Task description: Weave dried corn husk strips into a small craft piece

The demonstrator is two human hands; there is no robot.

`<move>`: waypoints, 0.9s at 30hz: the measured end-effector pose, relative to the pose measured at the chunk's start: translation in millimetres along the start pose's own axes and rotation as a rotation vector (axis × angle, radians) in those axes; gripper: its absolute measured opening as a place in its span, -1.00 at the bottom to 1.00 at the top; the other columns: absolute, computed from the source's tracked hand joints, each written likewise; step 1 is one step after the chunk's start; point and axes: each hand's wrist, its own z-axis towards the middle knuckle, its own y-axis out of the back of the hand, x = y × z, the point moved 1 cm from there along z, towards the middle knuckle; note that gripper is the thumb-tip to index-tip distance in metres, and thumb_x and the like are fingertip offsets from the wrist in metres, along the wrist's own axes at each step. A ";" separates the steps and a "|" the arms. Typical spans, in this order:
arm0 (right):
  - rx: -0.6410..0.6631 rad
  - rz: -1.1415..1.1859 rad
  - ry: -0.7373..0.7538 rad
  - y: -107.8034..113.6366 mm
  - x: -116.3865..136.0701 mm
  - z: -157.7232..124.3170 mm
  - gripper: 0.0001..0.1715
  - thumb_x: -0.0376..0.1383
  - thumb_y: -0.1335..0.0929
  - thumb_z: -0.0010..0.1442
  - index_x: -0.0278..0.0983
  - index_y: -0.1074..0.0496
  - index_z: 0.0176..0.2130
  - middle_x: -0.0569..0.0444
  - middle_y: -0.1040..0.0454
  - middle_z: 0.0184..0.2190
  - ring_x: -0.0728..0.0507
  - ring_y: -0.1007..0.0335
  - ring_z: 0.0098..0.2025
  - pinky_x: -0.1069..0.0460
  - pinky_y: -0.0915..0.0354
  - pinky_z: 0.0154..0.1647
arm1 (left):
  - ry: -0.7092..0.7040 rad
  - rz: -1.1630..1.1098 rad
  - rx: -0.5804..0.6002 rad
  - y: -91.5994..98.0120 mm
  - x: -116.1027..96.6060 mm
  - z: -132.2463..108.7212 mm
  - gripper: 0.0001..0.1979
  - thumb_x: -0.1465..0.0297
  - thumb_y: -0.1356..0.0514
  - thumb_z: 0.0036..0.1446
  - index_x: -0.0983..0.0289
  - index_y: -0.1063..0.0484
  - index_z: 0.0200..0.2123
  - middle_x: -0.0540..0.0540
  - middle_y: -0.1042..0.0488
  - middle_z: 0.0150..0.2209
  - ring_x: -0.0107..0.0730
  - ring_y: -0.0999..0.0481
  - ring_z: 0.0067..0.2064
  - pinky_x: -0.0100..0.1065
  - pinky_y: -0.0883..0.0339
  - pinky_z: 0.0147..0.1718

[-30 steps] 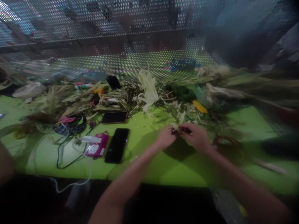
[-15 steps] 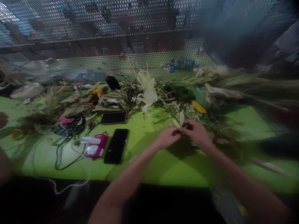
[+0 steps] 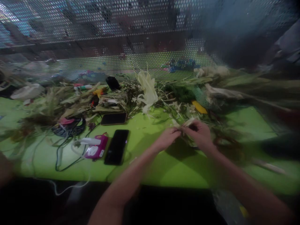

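Observation:
A pale strip of corn husk [image 3: 176, 123] is pinched between my two hands above the green table [image 3: 159, 168]. My left hand [image 3: 168, 137] is closed on its near left end, fingertips together. Close beside it, my right hand [image 3: 198, 132] is closed on the same husk, thumb and fingers bent round it. The palms hide part of the piece. Behind the hands, a larger pale bunch of corn husk [image 3: 147, 90] stands upright among dried stems and leaves [image 3: 126, 90].
Two dark phones [image 3: 116, 147] [image 3: 113, 118] and a magenta power strip [image 3: 96, 146] with white and black cables lie on the left. A yellow-handled tool [image 3: 199, 107] rests among the leaves. A perforated metal screen [image 3: 117, 65] runs along the back. Another person's hand [image 3: 4, 168] shows at the left edge.
The husk's upright tips have folded down and spread apart between my hands. My right hand has turned slightly. At the left edge, another person's hand has shifted.

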 end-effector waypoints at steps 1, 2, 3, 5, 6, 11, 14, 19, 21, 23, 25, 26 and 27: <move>-0.021 -0.025 0.043 1.3 2.6 -0.9 -0.71 -0.05 -0.46 0.08 -0.22 -0.52 -0.36 0.04 -0.52 -0.39 -0.12 -0.40 -0.38 -0.01 -0.35 -0.37 | 0.027 -0.032 -0.017 0.4 1.4 0.2 -0.78 0.34 -0.11 0.17 0.26 -0.53 -0.22 0.06 -0.55 -0.30 -0.41 -0.46 -0.27 -0.32 -0.36 -0.15; -0.032 -0.045 0.095 2.6 5.1 -1.6 -0.75 -0.08 -0.46 0.10 -0.22 -0.52 -0.36 0.03 -0.52 -0.36 -0.12 -0.41 -0.37 -0.01 -0.35 -0.37 | 0.049 -0.060 -0.037 1.0 2.7 0.3 -0.79 0.37 -0.12 0.16 0.26 -0.54 -0.23 0.07 -0.55 -0.28 -0.42 -0.46 -0.27 -0.32 -0.35 -0.14; -0.029 -0.061 0.150 3.6 7.1 -2.2 -0.79 -0.11 -0.45 0.11 -0.21 -0.53 -0.35 0.02 -0.53 -0.33 -0.13 -0.42 -0.35 -0.02 -0.36 -0.36 | 0.061 -0.083 -0.052 1.7 3.6 0.1 -0.80 0.39 -0.13 0.15 0.27 -0.54 -0.24 0.08 -0.56 -0.27 -0.42 -0.46 -0.27 -0.32 -0.34 -0.14; 0.028 -0.075 0.259 4.6 9.0 -2.5 -0.86 -0.17 -0.44 0.14 -0.19 -0.55 -0.32 0.01 -0.55 -0.29 -0.14 -0.45 -0.29 -0.03 -0.38 -0.32 | 0.051 -0.112 -0.056 3.1 4.8 -0.7 -0.83 0.40 -0.14 0.14 0.29 -0.53 -0.29 0.10 -0.55 -0.28 -0.41 -0.46 -0.26 -0.31 -0.34 -0.14; 0.078 -0.079 0.306 4.5 8.8 -2.4 -0.88 -0.20 -0.44 0.15 -0.17 -0.57 -0.30 0.01 -0.57 -0.28 -0.15 -0.47 -0.27 -0.04 -0.39 -0.29 | 0.022 -0.113 -0.048 3.8 4.9 -1.1 -0.85 0.40 -0.15 0.14 0.30 -0.52 -0.32 0.10 -0.54 -0.30 -0.39 -0.46 -0.26 -0.31 -0.33 -0.15; 0.257 -0.158 0.404 1.1 1.2 -1.0 -0.82 -0.24 -0.38 0.23 -0.10 -0.60 -0.19 0.04 -0.61 -0.24 -0.15 -0.52 -0.22 -0.08 -0.41 -0.16 | -0.153 0.067 -0.085 7.1 4.0 -1.3 -0.90 0.46 -0.15 0.08 0.31 -0.47 -0.39 0.08 -0.49 -0.36 -0.36 -0.43 -0.28 -0.31 -0.32 -0.20; 0.181 -0.202 0.335 -0.2 -2.2 -0.3 -0.82 -0.23 -0.38 0.23 -0.14 -0.58 -0.16 0.03 -0.60 -0.25 -0.15 -0.51 -0.25 -0.06 -0.42 -0.22 | -0.119 0.188 -0.081 8.5 2.0 1.2 -0.89 0.43 -0.15 0.06 0.31 -0.47 -0.35 0.06 -0.47 -0.39 -0.37 -0.40 -0.34 -0.32 -0.30 -0.25; 0.072 -0.181 0.201 -0.1 -2.3 0.0 -0.81 -0.18 -0.41 0.19 -0.22 -0.53 -0.22 0.04 -0.58 -0.33 -0.12 -0.48 -0.33 -0.01 -0.41 -0.31 | -0.172 0.222 -0.009 12.0 -5.9 2.7 -0.84 0.50 -0.10 0.01 0.34 -0.44 -0.32 0.08 -0.47 -0.31 -0.36 -0.41 -0.26 -0.31 -0.29 -0.18; 0.059 -0.173 0.190 0.7 -1.6 0.2 -0.82 -0.18 -0.41 0.19 -0.22 -0.52 -0.23 0.05 -0.57 -0.35 -0.11 -0.47 -0.35 0.01 -0.40 -0.33 | -0.120 0.221 -0.015 13.3 -8.7 1.4 -0.86 0.48 -0.07 0.05 0.34 -0.42 -0.34 0.08 -0.45 -0.32 -0.36 -0.39 -0.27 -0.30 -0.28 -0.19; 0.044 -0.171 0.202 1.5 -1.2 0.3 -0.85 -0.20 -0.41 0.19 -0.23 -0.51 -0.25 0.07 -0.56 -0.37 -0.09 -0.46 -0.37 0.03 -0.39 -0.35 | -0.084 0.227 -0.026 13.9 -11.6 -0.3 -0.86 0.45 -0.05 0.09 0.33 -0.40 -0.36 0.08 -0.43 -0.33 -0.36 -0.38 -0.26 -0.30 -0.27 -0.19; 0.030 -0.170 0.216 1.9 -1.4 0.3 -0.88 -0.23 -0.41 0.18 -0.23 -0.51 -0.27 0.09 -0.55 -0.40 -0.07 -0.44 -0.39 0.04 -0.37 -0.36 | -0.093 0.234 -0.031 14.1 -14.5 -1.7 -0.86 0.44 -0.05 0.11 0.32 -0.39 -0.37 0.08 -0.42 -0.32 -0.35 -0.38 -0.23 -0.29 -0.26 -0.16; 0.025 -0.171 0.221 2.0 -1.7 0.2 -0.89 -0.24 -0.41 0.18 -0.23 -0.51 -0.27 0.09 -0.55 -0.40 -0.06 -0.43 -0.40 0.05 -0.37 -0.36 | -0.103 0.233 -0.032 14.1 -15.4 -2.0 -0.87 0.44 -0.05 0.11 0.31 -0.39 -0.38 0.08 -0.42 -0.31 -0.35 -0.37 -0.22 -0.29 -0.25 -0.15; 0.023 -0.174 0.223 2.1 -2.1 0.1 -0.90 -0.25 -0.41 0.17 -0.23 -0.51 -0.27 0.09 -0.55 -0.40 -0.06 -0.42 -0.41 0.05 -0.36 -0.36 | -0.111 0.229 -0.030 14.1 -15.9 -2.0 -0.86 0.44 -0.05 0.11 0.31 -0.39 -0.38 0.08 -0.42 -0.31 -0.34 -0.37 -0.21 -0.30 -0.25 -0.14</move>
